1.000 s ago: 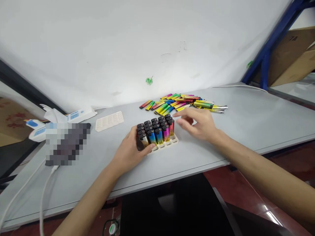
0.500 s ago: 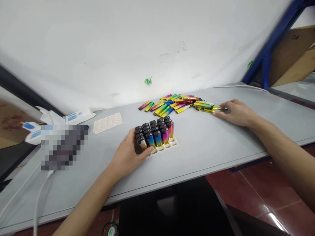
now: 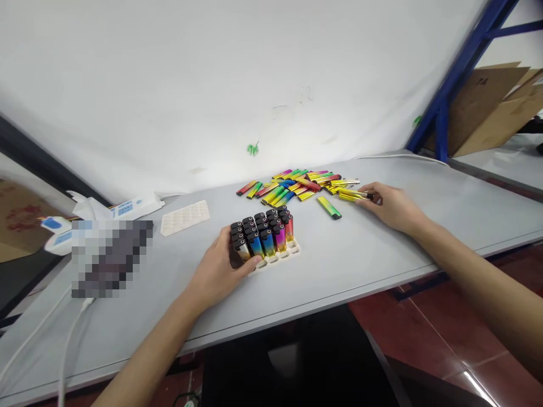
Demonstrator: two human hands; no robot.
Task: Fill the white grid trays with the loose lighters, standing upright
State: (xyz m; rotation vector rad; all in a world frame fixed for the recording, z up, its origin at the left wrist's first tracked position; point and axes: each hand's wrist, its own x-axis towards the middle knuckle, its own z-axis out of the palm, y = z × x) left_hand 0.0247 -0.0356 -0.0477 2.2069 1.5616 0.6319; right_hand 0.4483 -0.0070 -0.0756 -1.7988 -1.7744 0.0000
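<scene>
Two grips, both closed

Right hand point(image 3: 392, 206) pinches a gold lighter point(image 3: 354, 195) at the right edge of the loose pile point(image 3: 292, 183); left hand point(image 3: 218, 268) clasps the tray point(image 3: 280, 257) of upright lighters point(image 3: 263, 229) mid-table; a green lighter point(image 3: 329, 207) lies between.

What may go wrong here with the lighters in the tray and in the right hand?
The right hand holds yellow lighters only by their ends; one might slip out. The standing lighters crowd the tray, held only at its corner by the left hand; a bump might tip them.
</scene>
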